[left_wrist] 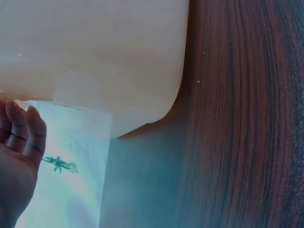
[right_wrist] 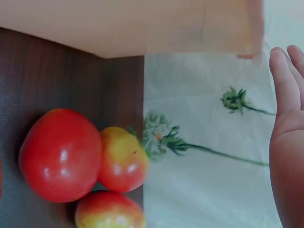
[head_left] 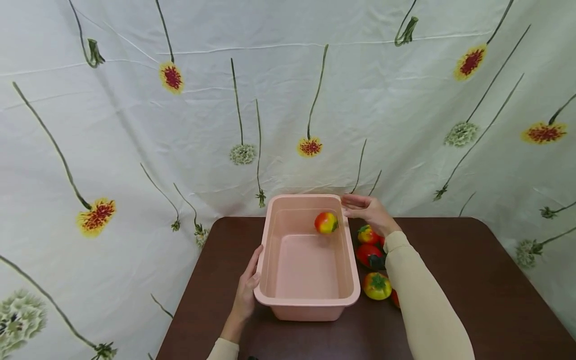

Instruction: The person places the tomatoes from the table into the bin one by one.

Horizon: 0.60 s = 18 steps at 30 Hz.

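Observation:
A pink plastic basin (head_left: pixel 310 301) stands over the dark table, with one red-and-yellow tomato (head_left: pixel 326 223) inside near its far right corner. My left hand (head_left: pixel 246 290) holds the basin's left rim; the left wrist view shows its fingertips (left_wrist: pixel 35 114) bent up against the edge. At the far right corner, my right hand (head_left: pixel 369 212) is beside the rim with its fingers (right_wrist: pixel 285 85) straight; whether they touch it is unclear. Several more tomatoes lie right of the basin, among them a yellow-red one (head_left: pixel 377 286) and a large red one (right_wrist: pixel 61 154). My right forearm partly hides them.
The dark brown table (head_left: pixel 468 280) extends to both sides of the basin. Behind it hangs a pale cloth (head_left: pixel 279 100) printed with flowers, close to the basin's far edge. A small dark object (head_left: pixel 252 358) shows at the bottom edge of the head view.

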Available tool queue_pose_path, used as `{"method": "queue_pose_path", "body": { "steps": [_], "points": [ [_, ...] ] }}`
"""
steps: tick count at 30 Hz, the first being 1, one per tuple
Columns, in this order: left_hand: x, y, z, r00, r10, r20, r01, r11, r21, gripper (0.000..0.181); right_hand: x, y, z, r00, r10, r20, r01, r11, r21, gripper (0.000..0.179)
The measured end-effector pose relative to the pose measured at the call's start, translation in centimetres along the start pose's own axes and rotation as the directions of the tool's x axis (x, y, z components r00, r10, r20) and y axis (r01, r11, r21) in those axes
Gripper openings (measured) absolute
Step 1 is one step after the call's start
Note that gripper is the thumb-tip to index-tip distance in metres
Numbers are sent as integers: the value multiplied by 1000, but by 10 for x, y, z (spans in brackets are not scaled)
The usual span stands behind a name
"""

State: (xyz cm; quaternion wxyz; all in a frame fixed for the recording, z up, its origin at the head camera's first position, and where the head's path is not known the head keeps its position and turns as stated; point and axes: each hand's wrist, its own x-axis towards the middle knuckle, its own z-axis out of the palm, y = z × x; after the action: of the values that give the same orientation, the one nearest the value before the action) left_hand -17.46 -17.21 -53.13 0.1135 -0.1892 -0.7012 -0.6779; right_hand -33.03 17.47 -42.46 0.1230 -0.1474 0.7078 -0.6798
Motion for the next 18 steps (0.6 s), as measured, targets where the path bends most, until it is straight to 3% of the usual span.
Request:
{"method": "queue_pose_path", "body": {
  "steps": [5,10,15,18],
  "points": [
    [1,2,1,1000,-19,-13,19,1000,-15,60,-4,9,-8,999,21,-33,-21,1000,6,59],
    [1,2,1,997,-68,-42,69,997,29,59,-10,21,-17,996,35,-87,-35,999,1,63],
    [1,2,4,993,-107,-58,110,993,52,61,-21,35,-30,977,33,-210,-17,997,78,71],
    [1,2,6,992,-111,-60,114,993,44,61,-29,43,-38,959,63,-275,-59,998,25,74]
  ]
}}
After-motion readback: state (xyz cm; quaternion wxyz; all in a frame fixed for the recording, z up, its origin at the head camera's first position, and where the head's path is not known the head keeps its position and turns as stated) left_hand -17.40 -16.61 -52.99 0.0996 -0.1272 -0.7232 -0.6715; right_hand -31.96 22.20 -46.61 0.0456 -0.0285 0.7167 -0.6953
